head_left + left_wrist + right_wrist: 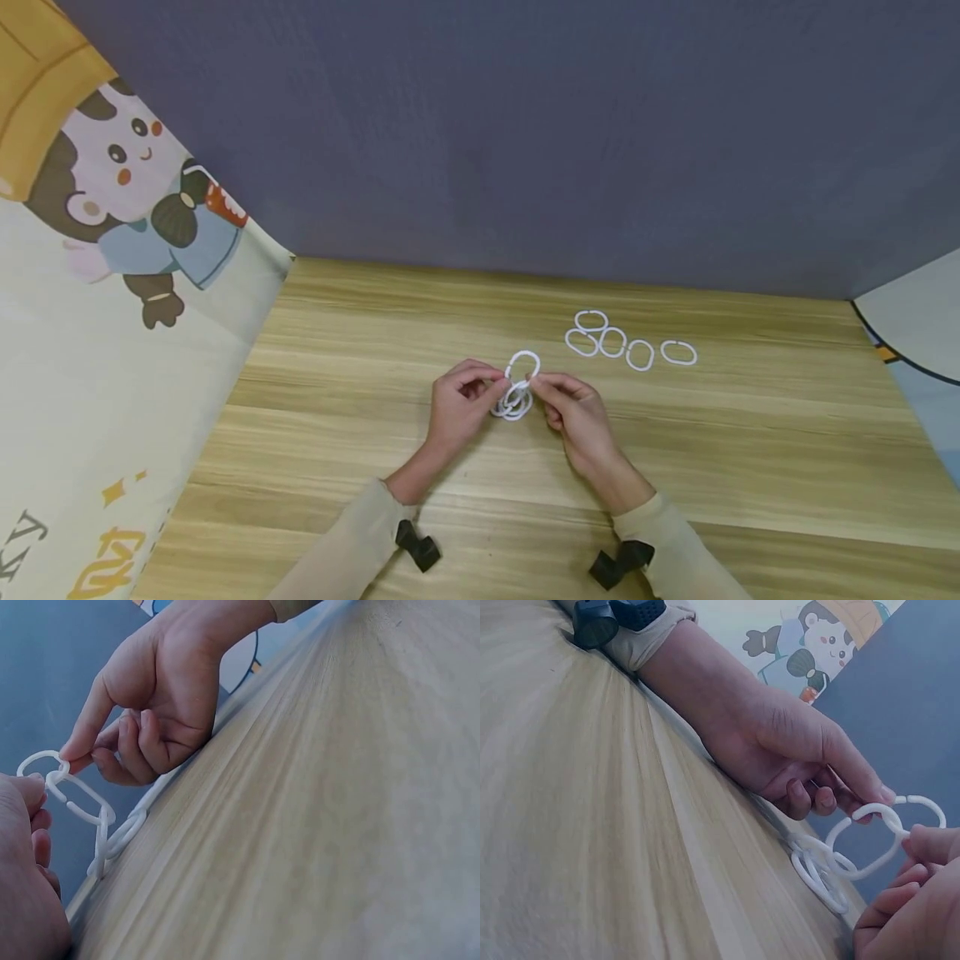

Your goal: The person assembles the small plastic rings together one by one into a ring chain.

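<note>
Both hands pinch one white oval split ring (523,352), held upright over the table with a small gap in its side. My left hand (461,408) grips its left side between thumb and forefinger, and my right hand (581,417) pinches the right side. Linked through it hangs a second ring (88,789), seen in the left wrist view. More rings (808,874), joined as a short chain, trail from that one down to the tabletop. In both hands the other fingers are curled in. How many rings lie overlapped at the bottom is hard to tell.
Several loose white rings (640,341) lie on the wood-grain table (337,333), right of and beyond the hands. A dark blue panel (525,150) rises at the table's far edge. A cartoon-printed sheet (75,358) borders the left side. Black straps (420,548) sit at the wrists.
</note>
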A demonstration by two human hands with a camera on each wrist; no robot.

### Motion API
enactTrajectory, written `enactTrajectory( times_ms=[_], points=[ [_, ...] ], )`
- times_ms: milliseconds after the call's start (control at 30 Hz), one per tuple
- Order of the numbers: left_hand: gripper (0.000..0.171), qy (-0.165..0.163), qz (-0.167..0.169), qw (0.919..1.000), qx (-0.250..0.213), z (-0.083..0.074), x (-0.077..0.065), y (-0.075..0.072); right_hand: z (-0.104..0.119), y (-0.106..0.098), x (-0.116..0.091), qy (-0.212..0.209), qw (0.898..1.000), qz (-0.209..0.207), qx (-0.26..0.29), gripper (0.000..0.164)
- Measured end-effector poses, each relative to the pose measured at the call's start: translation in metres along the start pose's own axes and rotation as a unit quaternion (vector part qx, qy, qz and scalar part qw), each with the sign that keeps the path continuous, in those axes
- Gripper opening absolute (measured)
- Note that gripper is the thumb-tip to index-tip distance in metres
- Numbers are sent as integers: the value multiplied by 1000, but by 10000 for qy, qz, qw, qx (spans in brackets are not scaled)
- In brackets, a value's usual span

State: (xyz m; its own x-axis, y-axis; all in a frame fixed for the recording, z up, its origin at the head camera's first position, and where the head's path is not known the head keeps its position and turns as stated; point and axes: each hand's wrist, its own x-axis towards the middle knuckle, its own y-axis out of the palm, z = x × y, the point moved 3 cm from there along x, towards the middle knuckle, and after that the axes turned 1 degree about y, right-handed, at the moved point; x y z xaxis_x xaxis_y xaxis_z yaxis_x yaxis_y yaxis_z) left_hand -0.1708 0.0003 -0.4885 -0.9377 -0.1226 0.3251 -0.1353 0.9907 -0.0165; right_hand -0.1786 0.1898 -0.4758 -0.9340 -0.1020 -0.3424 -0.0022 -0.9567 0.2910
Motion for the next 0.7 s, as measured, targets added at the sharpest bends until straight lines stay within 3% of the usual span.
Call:
enactTrajectory(
  times_ms=[300,567,700],
  points=[
    [7,-143,-169,9997,-40,-1,-2,-2,-1,-5,3,-82,9992,183,-356,19],
    [8,-269,-127,9994,-197,-3,-8,-8,10,-17,3,-656,9962,-325,-479,21],
    [9,-284,-157,9991,-268,-2,-12,-10,14,-29,5,-746,9941,-614,-484,27]
  ],
)
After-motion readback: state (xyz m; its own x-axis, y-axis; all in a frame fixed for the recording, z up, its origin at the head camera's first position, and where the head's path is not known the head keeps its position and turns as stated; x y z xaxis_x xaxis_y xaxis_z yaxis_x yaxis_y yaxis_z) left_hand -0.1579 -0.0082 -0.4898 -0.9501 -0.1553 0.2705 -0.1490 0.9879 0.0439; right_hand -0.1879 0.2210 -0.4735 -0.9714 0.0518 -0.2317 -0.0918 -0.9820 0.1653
